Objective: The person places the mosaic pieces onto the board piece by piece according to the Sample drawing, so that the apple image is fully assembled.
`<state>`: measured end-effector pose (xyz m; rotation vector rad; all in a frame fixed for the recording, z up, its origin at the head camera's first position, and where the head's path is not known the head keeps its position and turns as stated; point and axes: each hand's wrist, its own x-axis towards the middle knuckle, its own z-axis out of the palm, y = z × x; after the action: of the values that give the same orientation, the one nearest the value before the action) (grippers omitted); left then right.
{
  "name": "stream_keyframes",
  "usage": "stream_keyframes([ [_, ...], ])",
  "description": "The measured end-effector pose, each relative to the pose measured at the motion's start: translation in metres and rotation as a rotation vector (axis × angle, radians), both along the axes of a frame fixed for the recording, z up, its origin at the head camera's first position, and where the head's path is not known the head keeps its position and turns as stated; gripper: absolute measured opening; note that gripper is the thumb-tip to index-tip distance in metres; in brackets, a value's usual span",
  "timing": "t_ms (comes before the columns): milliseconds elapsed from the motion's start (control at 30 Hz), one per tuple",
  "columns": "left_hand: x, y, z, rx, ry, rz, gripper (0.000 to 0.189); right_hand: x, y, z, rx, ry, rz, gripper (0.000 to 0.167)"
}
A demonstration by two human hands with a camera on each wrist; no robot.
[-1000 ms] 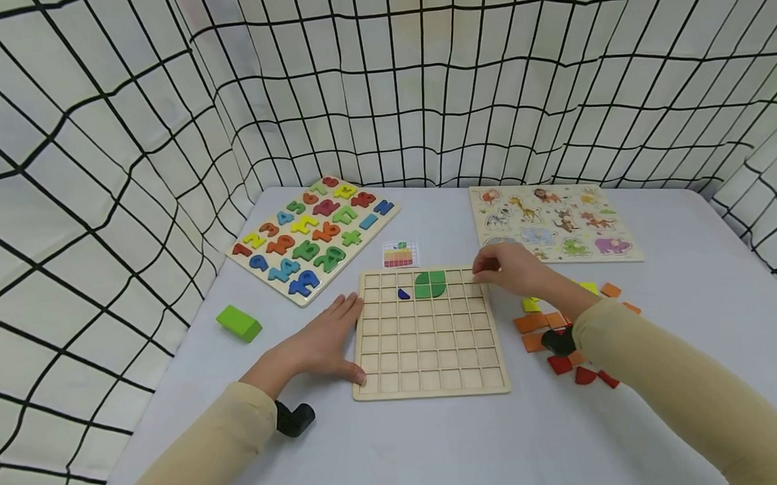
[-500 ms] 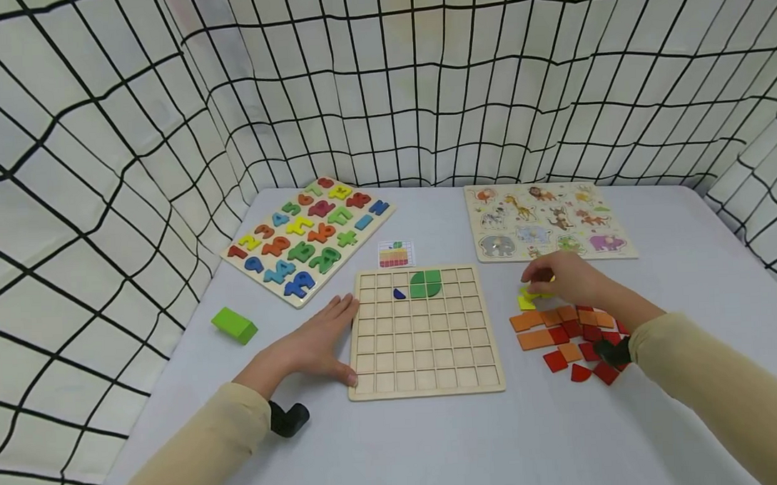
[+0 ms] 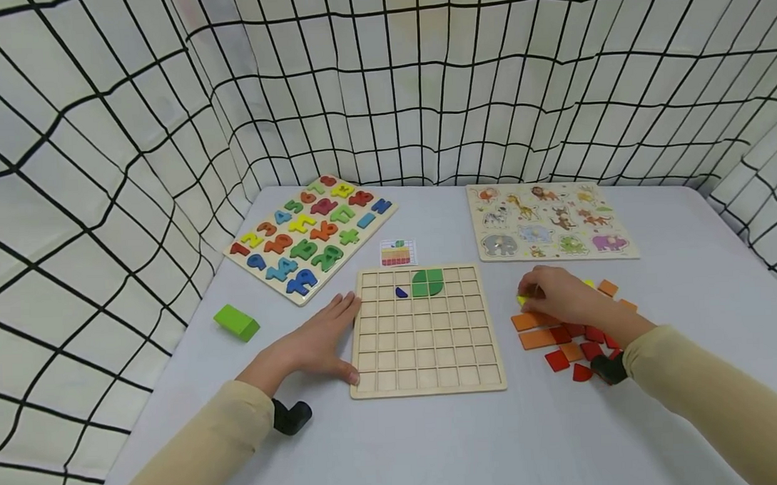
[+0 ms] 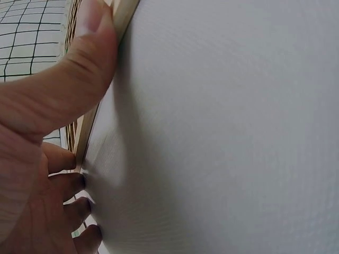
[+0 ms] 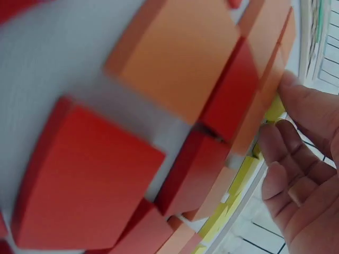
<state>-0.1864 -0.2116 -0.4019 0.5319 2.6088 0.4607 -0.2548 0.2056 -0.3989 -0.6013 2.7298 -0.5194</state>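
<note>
A square wooden grid board (image 3: 429,355) lies on the table. In its upper part sit green pieces (image 3: 428,282) forming a rounded shape, with a small dark blue piece (image 3: 401,293) to their left. My left hand (image 3: 315,341) rests along the board's left side, fingers extended and thumb on the frame, as the left wrist view also shows. My right hand (image 3: 560,297) is right of the board, over the loose pieces. Its thumb and fingertips pinch a yellow tile (image 5: 275,110), partly hidden by the fingers. Orange tiles (image 3: 536,339) and red tiles (image 3: 557,361) lie just below that hand.
A small pattern card (image 3: 398,253) lies behind the board. Back left is a letter and number puzzle (image 3: 314,238); back right, an animal puzzle (image 3: 551,222). A green block (image 3: 237,323) lies at the left. Black netting (image 3: 422,91) surrounds the table.
My right hand has moved right and down, from the board's upper right corner to the yellow tiles, and now pinches one. My left hand stays at the board's left side.
</note>
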Motion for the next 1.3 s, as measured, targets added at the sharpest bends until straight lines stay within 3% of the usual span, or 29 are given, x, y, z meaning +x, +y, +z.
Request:
stream_keyframes([
  [200,-0.002,0.0,-0.001,-0.011,0.006,0.001,0.128,-0.001,-0.004,0.0,-0.033,-0.021,0.003,0.01],
  [367,-0.002,-0.001,0.001,-0.014,0.004,0.006,0.129,-0.006,-0.018,0.008,-0.128,0.038,0.062,0.008],
  [467,-0.002,-0.001,0.002,-0.009,0.003,0.004,0.128,-0.012,-0.036,0.01,-0.197,0.066,0.09,0.009],
  [767,-0.001,0.0,-0.002,-0.006,0.011,-0.011,0.127,-0.024,-0.117,0.009,-0.36,-0.031,0.108,0.01],
  [1067,0.001,-0.003,-0.001,0.004,0.006,-0.021,0.128,-0.028,-0.179,0.015,-0.332,-0.133,0.241,0.003],
  [1300,0.0,-0.004,-0.001,-0.016,-0.015,-0.023,0.129,-0.032,-0.213,0.014,-0.242,-0.152,0.361,0.014],
])
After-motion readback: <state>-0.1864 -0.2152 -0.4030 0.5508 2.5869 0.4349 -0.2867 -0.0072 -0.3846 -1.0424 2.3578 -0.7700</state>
